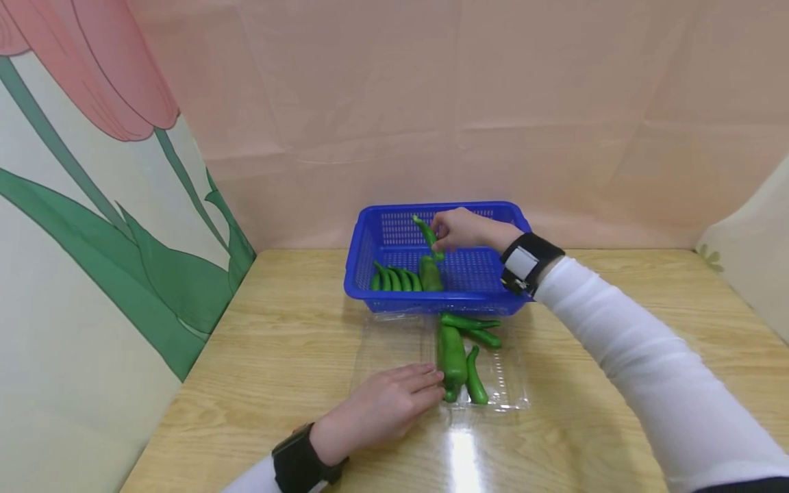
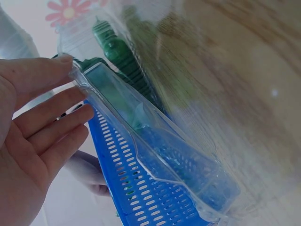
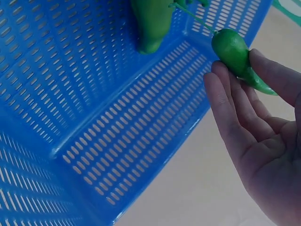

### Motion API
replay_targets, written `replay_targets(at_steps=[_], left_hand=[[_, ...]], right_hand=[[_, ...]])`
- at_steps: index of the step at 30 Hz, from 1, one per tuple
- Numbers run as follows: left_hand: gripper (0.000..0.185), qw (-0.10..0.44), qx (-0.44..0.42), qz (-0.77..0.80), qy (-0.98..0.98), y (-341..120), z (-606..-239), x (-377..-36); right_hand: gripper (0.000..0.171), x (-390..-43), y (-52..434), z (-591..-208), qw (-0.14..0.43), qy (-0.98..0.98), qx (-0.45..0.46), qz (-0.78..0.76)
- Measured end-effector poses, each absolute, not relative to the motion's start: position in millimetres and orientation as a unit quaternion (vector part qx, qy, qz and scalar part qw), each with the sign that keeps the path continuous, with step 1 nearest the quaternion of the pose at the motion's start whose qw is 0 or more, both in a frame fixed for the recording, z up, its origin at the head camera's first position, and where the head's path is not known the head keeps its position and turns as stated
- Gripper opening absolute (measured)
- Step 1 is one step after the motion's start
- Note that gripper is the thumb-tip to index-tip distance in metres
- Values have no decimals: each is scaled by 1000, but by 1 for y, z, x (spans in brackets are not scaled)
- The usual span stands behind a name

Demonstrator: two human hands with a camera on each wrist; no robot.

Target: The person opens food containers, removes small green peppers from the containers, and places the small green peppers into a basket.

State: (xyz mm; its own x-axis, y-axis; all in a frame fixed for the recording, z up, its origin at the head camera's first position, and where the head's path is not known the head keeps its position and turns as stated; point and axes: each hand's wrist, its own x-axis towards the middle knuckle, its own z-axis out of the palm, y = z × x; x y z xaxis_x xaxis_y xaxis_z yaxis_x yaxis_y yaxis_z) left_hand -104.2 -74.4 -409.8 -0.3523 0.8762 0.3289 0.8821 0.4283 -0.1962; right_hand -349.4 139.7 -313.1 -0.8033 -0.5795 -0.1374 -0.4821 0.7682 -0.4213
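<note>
Between thumb and fingers, my right hand [image 1: 462, 229] pinches a green chili pepper [image 3: 230, 49] over the blue basket [image 1: 357, 253]. Several small green chili peppers [image 1: 394, 279] lie in a row at the basket's left, beside a larger, thicker green pepper [image 1: 431, 274]. My left hand [image 1: 394, 404] holds the near edge of an open clear plastic box [image 1: 514, 394], its thumb and forefinger at the rim in the left wrist view. Inside the box's right half are a big green pepper [image 1: 453, 356] and several thinner ones, including a curved chili pepper [image 1: 475, 376].
The wooden table [image 1: 296, 329] carries both containers, with the basket just behind the box. A pink cloth backdrop [image 1: 401, 103] hangs behind the table, and a tulip-patterned cloth [image 1: 92, 274] stands at the left. The box's left half [image 1: 388, 342] lies flat.
</note>
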Motion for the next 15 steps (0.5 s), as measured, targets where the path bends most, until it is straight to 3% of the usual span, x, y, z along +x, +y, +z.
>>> replay_targets(at_steps=[6,15], left_hand=[[27,195,-536,-6,-822,-75,-409,-104],[26,186,-535,-24,-824,-74,-408,-103]], right_hand=[[46,-361,139,-317,138,939,-269,-167],[57,-373,138,-322,200,940,-217,-172]])
